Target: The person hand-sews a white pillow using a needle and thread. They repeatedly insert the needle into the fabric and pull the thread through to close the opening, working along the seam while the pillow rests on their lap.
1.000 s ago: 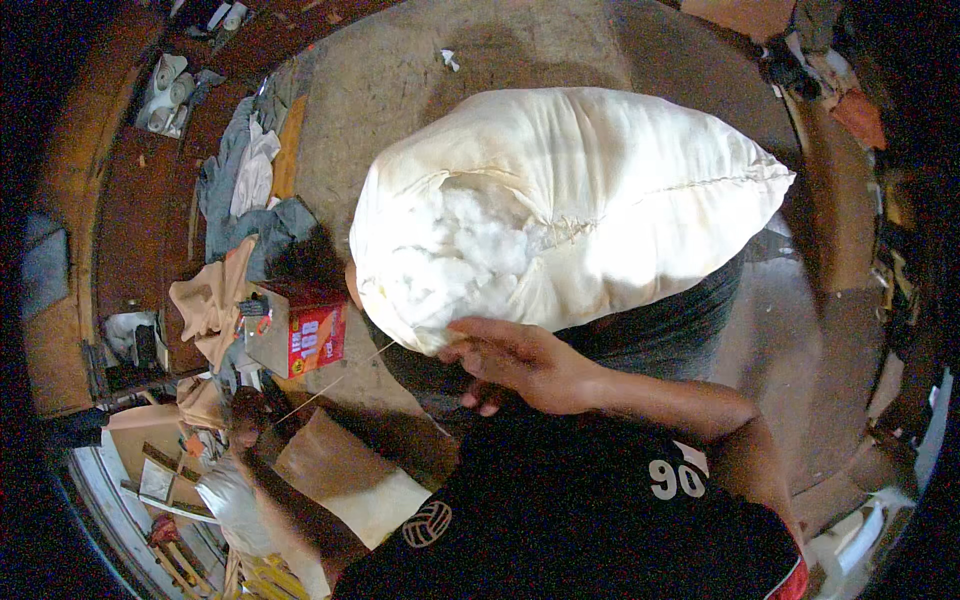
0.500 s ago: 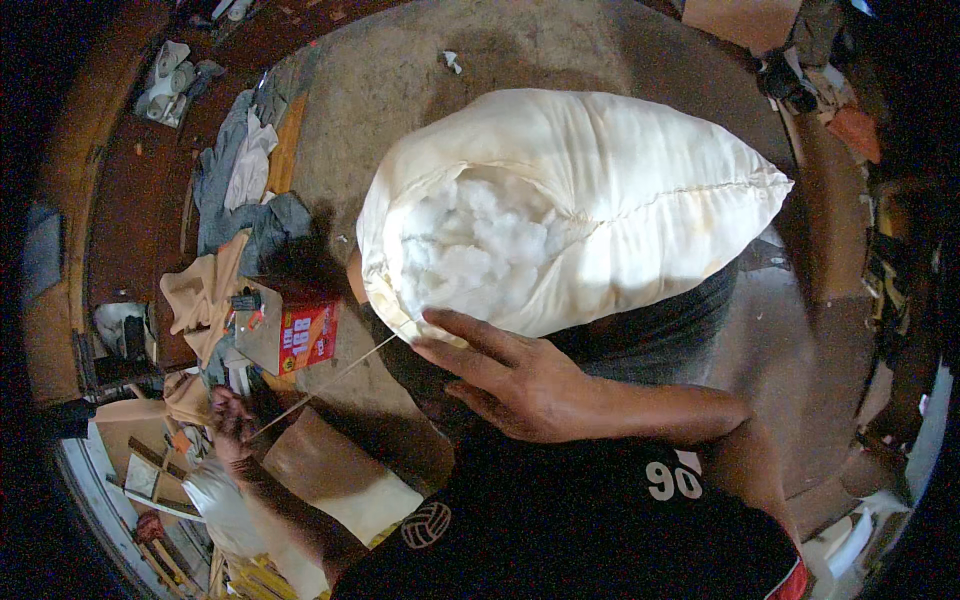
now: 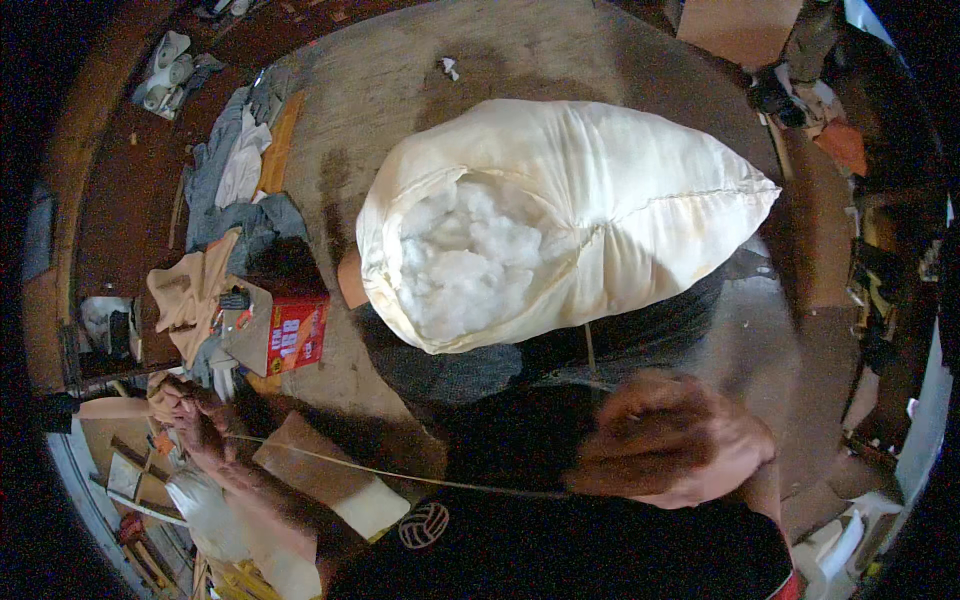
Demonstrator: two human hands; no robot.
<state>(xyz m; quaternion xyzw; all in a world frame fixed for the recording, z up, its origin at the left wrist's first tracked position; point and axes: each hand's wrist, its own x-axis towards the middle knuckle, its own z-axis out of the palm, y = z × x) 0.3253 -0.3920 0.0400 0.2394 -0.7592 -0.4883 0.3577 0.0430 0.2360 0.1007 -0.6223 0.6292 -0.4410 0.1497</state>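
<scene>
A large white stuffed cushion [image 3: 660, 200] rests across my lap, its narrow pointed end to the right. At its left, a round opening shows loose white fibre filling [image 3: 465, 255]. Low on the left, my left hand [image 3: 190, 415] is closed, apart from the cushion. A thin pale cord [image 3: 400, 475] stretches from it across my front toward my right side. My right hand [image 3: 665, 430], smeared by motion, is below the cushion, and its fingers cannot be made out. Near it, a short strand [image 3: 590, 350] hangs from the cushion's lower edge.
A red box [image 3: 297, 330] stands on the floor [image 3: 390, 90] to the left, beside tan cloth scraps [image 3: 195, 295]. Grey-blue cloth [image 3: 225, 160] lies beyond it. A tan board [image 3: 310, 460] is near my left forearm. Cardboard [image 3: 740, 25] and clutter line the far right.
My right hand has left the cushion's opening and moved right and toward me. My left hand has shifted slightly farther left. The cord now runs across my front instead of up to the opening.
</scene>
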